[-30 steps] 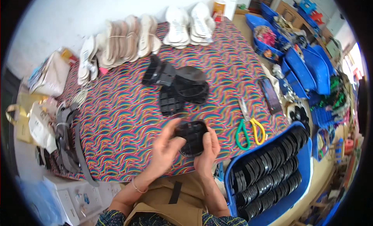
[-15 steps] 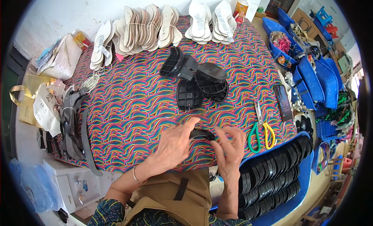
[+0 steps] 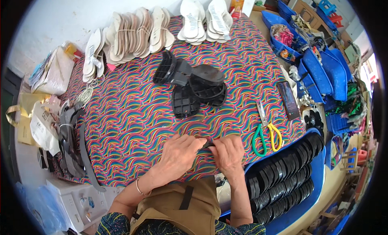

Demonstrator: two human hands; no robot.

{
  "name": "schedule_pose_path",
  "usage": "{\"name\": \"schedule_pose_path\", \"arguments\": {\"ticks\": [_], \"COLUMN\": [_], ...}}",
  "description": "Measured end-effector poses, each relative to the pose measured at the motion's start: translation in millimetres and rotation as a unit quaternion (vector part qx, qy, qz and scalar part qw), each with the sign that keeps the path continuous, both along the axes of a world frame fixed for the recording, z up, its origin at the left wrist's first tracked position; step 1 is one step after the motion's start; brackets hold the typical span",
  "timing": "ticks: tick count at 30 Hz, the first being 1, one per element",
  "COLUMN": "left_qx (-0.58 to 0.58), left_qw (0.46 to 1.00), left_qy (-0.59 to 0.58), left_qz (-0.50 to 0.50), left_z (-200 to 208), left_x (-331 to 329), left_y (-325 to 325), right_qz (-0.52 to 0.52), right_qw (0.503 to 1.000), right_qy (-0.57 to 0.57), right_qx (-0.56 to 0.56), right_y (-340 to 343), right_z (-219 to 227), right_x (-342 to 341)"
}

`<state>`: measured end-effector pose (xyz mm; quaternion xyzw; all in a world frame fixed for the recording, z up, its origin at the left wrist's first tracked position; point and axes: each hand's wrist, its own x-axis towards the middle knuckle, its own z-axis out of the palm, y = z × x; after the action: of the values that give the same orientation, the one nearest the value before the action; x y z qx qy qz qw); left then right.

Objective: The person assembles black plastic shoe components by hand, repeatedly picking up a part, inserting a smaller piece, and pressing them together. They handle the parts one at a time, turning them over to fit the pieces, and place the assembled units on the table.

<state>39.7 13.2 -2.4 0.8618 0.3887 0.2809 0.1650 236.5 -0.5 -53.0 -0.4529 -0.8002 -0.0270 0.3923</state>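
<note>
Close to the table's front edge, a small curved black strip [image 3: 207, 145] is stretched between my hands, mostly covered by fingers. My left hand [image 3: 179, 153] is closed on its left end, and my right hand [image 3: 229, 152] pinches the other end. Beyond them lies a loose heap of black shoe soles [image 3: 207, 76], some showing a gridded underside [image 3: 185, 108]. To the right of my right hand rest scissors [image 3: 263, 124] with one green and one yellow handle, blades pointing away from me.
A blue bin [image 3: 319, 186] holding rows of black curved pieces [image 3: 279, 172] stands at right front. Tied stacks of pale insoles [image 3: 129, 35] line the back wall. Grey straps [image 3: 68, 142] lie at left, a phone [image 3: 287, 101] at right. A bottle [image 3: 237, 4] stands behind.
My right hand has closed from a loose, spread pose onto the black strip. My left fingers, with the index formerly pointing out, have curled around it. The whole view has shifted slightly.
</note>
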Motion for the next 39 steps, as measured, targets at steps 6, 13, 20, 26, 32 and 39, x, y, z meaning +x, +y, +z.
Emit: {"name": "schedule_pose_path", "arguments": {"ticks": [6, 13, 20, 26, 32, 39], "left_qx": [-0.038, -0.053, -0.062, -0.063, -0.083, -0.104], "left_qw": [0.996, 0.994, 0.994, 0.996, 0.996, 0.994], "left_qy": [-0.073, -0.073, -0.075, -0.041, -0.026, -0.031], "left_qz": [0.047, 0.053, 0.05, 0.042, 0.031, 0.03], "left_z": [3.7, 5.8, 5.8, 12.6, 17.6, 10.9], "left_x": [10.6, 17.7, 17.7, 18.1, 20.2, 15.0], "left_y": [4.2, 6.1, 4.7, 5.5, 5.6, 7.1], "right_qz": [-0.028, -0.058, -0.052, -0.035, -0.042, -0.058], "right_qw": [0.999, 0.997, 0.998, 0.999, 0.998, 0.994], "right_qy": [0.031, 0.042, 0.022, 0.001, 0.029, 0.077], "right_qx": [-0.01, -0.007, -0.004, -0.009, -0.024, -0.053], "right_y": [-2.2, -4.4, -2.3, -0.3, -5.4, -11.1], "right_z": [-7.6, -9.7, -9.1, -4.8, -11.6, -12.7], "right_x": [-3.2, -6.7, -4.1, 1.0, 0.6, -7.9]}}
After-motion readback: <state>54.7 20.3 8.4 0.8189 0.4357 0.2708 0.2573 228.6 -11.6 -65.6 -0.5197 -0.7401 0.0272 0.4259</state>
